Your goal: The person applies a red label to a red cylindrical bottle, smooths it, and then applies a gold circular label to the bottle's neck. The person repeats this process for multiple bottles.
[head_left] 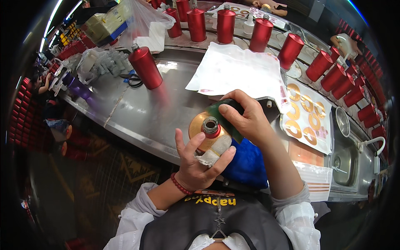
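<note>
In front of my chest, my left hand is closed round a red bottle, its uncapped glass mouth tilted up toward me. White knitted fabric covers one finger of that hand. A gold ring-shaped label lies round the bottle's neck on its shoulder. My right hand pinches a dark green flat piece with thumb and fingers, its edge against or close over the label. The bottle's lower body is hidden. A blue cloth-like thing is below my right wrist.
A red bottle stands on the steel table, near black-handled scissors. White sheets lie ahead; gold ring labels are on the right. Several red bottles line the curved conveyor behind. A sink is far right.
</note>
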{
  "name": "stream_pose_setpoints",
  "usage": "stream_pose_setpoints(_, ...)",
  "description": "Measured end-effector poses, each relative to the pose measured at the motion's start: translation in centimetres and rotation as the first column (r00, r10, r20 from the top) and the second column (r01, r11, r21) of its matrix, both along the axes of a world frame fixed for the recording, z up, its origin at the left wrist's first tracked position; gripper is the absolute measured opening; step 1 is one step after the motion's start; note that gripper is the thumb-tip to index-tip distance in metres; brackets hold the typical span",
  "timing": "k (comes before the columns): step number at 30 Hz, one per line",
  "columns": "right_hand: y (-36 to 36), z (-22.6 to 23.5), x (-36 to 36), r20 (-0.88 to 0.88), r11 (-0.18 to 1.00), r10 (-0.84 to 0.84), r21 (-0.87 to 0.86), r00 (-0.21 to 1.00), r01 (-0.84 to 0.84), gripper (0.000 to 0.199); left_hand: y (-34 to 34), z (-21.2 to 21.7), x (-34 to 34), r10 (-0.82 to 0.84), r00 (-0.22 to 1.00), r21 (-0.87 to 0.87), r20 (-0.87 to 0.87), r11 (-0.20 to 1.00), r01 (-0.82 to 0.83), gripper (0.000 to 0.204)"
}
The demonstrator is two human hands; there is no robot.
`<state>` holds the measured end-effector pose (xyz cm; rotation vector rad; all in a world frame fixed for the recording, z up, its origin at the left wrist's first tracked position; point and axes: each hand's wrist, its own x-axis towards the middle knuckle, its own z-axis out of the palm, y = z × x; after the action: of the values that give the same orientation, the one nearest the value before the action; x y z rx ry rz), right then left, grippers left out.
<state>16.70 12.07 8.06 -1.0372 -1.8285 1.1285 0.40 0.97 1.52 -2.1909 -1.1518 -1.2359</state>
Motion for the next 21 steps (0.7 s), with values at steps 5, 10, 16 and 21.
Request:
stream_pose_setpoints(5,-0.9,-0.3,0.8,-0.042,0.997,-0.002,0.080,0.999,0.005,0.029,-1.2,-0.1,0.6,0.032,0.999,0.011,0.032,0.999,-0.033,0.031)
stream_pose_setpoints(10,-0.4,0.2,0.3,-0.003,0.998,0.005,0.057,1.000,-0.005,0.027,-0.7,-0.6,-3.0,-0.037,0.950,-0.138,0.309,0.987,0.083,0.034)
stream_pose_setpoints(16,0.1,-0.3,0.0,-0.034,0.999,0.004,0.032,0.999,-0.003,0.026,4.9,2.4,-5.9,-0.233,0.944,-0.297,0.234,0.908,0.297,0.077)
stream_pose_setpoints(21,-0.3,0.7,1.4,0.066,0.971,-0.199,0.147,0.978,0.188,0.021,4.7,-3.3,-5.8,-0.363,0.681,-0.395,0.635,0.605,0.691,0.113)
